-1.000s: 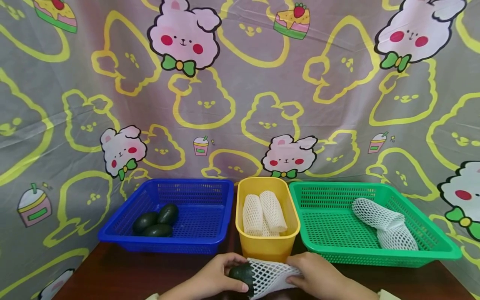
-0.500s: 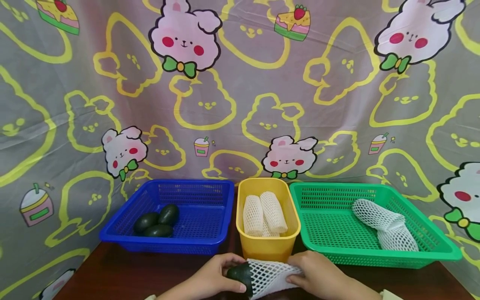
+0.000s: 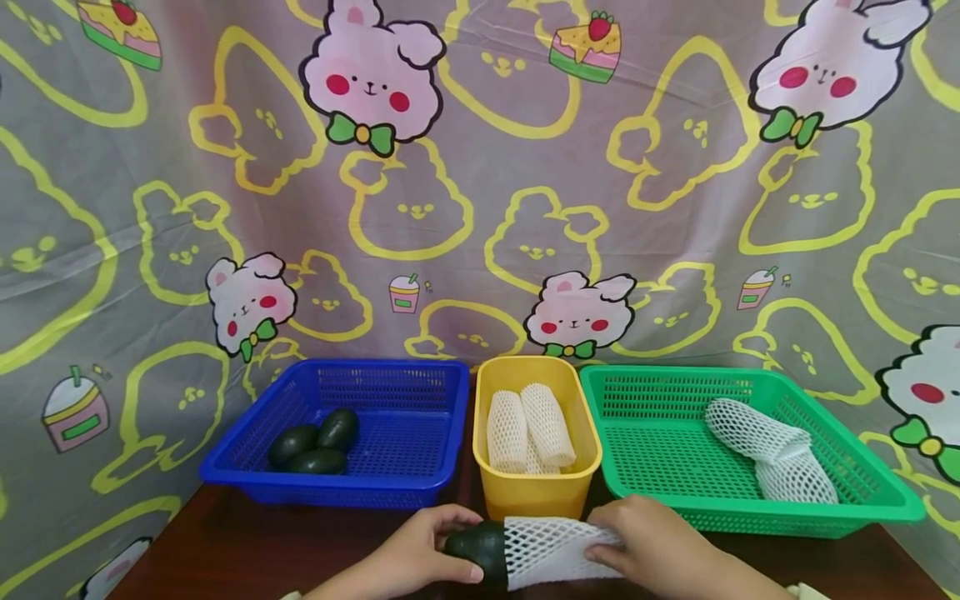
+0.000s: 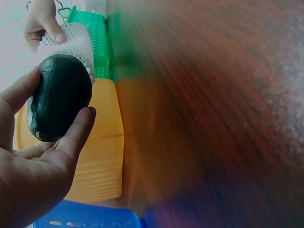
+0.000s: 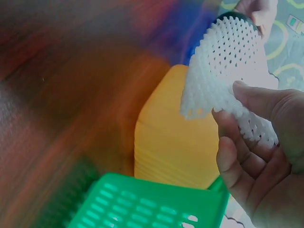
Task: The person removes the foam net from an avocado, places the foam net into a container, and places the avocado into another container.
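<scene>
Between both hands, in front of the yellow bin, lies a dark green avocado partly inside a white foam net sleeve. My left hand grips the avocado's bare left end between thumb and fingers. In the left wrist view most of the avocado shows, the net's mouth around its far end. My right hand pinches the sleeve's other end. Seen from the right wrist, the thumb presses the net against the fingers, and that end looks flattened.
A blue basket at left holds several dark avocados. The yellow bin in the middle holds several foam net sleeves. In the green basket at right lie two net-covered pieces. A patterned curtain hangs behind.
The right hand has moved a little right with the net end, stretching the sleeve straighter. The left hand has shifted slightly left with the avocado, and more of its dark skin shows.
</scene>
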### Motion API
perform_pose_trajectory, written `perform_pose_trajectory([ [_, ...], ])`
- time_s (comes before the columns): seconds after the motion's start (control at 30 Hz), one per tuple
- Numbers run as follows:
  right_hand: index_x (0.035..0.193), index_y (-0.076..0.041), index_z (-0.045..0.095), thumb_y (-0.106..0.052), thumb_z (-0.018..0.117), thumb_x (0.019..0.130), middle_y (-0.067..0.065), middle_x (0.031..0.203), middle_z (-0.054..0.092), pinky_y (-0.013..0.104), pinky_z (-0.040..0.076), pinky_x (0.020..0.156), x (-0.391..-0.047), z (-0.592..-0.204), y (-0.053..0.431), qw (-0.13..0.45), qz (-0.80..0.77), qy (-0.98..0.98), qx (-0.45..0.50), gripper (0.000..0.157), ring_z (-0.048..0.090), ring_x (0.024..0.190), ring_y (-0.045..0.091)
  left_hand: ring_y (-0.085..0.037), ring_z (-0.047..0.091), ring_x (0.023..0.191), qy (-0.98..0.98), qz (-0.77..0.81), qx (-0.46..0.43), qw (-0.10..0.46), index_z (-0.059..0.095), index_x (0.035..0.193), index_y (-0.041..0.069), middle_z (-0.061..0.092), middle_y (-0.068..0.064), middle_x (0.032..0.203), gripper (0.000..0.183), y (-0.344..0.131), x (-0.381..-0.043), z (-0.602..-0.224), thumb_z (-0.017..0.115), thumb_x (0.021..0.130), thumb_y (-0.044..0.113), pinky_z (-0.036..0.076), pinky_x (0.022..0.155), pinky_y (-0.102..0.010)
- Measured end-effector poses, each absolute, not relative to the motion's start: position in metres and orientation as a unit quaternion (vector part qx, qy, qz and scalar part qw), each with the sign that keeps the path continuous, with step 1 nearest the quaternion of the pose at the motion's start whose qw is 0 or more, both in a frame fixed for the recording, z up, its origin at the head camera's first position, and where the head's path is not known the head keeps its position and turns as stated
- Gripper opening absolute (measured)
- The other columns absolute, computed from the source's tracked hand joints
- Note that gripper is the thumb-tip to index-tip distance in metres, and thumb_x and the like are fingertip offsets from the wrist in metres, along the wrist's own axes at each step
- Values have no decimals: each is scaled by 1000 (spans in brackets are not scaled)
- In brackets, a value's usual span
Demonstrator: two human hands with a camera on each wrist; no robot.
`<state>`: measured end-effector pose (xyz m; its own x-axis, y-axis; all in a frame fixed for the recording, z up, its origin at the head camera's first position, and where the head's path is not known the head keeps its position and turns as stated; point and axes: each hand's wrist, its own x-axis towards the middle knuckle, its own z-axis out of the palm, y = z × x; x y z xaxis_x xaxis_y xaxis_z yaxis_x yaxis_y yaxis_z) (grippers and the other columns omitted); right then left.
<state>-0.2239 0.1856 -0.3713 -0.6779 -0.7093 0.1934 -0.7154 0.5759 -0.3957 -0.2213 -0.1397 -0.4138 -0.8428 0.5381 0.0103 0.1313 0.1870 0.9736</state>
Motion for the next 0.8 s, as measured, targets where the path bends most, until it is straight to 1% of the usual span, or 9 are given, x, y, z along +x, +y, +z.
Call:
perform_pose_trajectory([
  [0.33, 80, -27, 62, -31, 70, 90, -25, 71, 52, 19, 43, 54, -223, -357, 199, 31, 239, -878, 413, 13, 47, 62, -5, -19, 65, 88, 758, 591, 227, 157, 59, 119, -4, 65, -8, 104, 51, -145, -221, -412, 81, 75, 10, 54, 73, -25],
  [0.5, 81, -26, 64, -31, 70, 90, -25, 74, 54, 19, 43, 54, -221, -349, 202, 42, 244, -873, 420, 11, 48, 63, -5, -18, 65, 89, 763, 587, 227, 148, 59, 119, -5, 65, -9, 104, 51, -147, -222, -412, 81, 75, 10, 53, 74, -24],
  [0.63, 82, -27, 65, -31, 70, 90, -25, 75, 56, 19, 44, 54, -218, -343, 204, 39, 259, -867, 424, 11, 49, 64, -5, -18, 65, 90, 765, 584, 228, 144, 59, 120, -6, 65, -9, 105, 52, -147, -222, -411, 81, 75, 9, 53, 74, -24],
  [0.8, 78, -29, 62, -29, 70, 90, -25, 71, 54, 16, 43, 51, -217, -337, 204, 59, 277, -851, 442, 15, 47, 61, -6, -18, 65, 90, 766, 583, 228, 145, 58, 121, -6, 65, -8, 106, 52, -148, -222, -411, 81, 76, 9, 53, 75, -24],
])
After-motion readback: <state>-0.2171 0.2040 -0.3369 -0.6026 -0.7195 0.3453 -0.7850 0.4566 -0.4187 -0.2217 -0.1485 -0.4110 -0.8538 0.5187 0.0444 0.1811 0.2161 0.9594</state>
